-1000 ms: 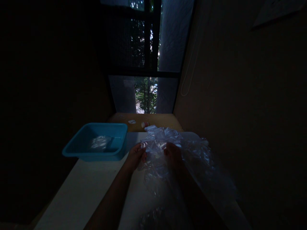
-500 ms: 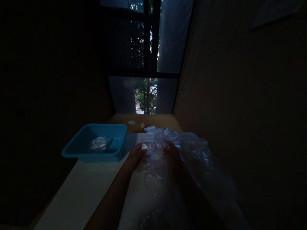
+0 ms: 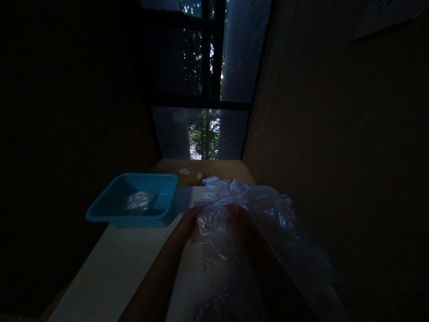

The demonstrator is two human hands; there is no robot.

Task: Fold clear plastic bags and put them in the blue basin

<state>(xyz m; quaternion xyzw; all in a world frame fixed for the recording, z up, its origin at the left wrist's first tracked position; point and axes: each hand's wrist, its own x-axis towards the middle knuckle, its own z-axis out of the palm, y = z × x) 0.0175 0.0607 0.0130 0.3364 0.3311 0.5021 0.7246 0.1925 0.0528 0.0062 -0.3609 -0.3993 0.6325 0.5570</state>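
Observation:
Between my two hands is a clear plastic bag [image 3: 214, 221], crinkled and see-through, hanging down toward me over the white table [image 3: 134, 264]. My left hand [image 3: 188, 223] is closed on the bag's left edge, its fingertips partly behind the film. On the opposite edge, my right hand [image 3: 238, 219] grips the same bag, though the dim light hides most of its fingers. More clear plastic bags [image 3: 228, 188] lie crumpled just beyond my hands. Others spread to the right of my right arm [image 3: 284, 214].
A blue plastic basin [image 3: 162, 218] stands at the table's left far side, holding a clear plastic packet [image 3: 139, 201]. On the yellowish ledge [image 3: 228, 167] under the window lie a small reddish cup-like item [image 3: 202, 175] and a white scrap [image 3: 184, 171]. Dark walls rise on both sides.
The bag's upper part has folded down toward me, and its film now covers more of my left fingertips. Both hands have shifted only slightly. The basin is unmoved.

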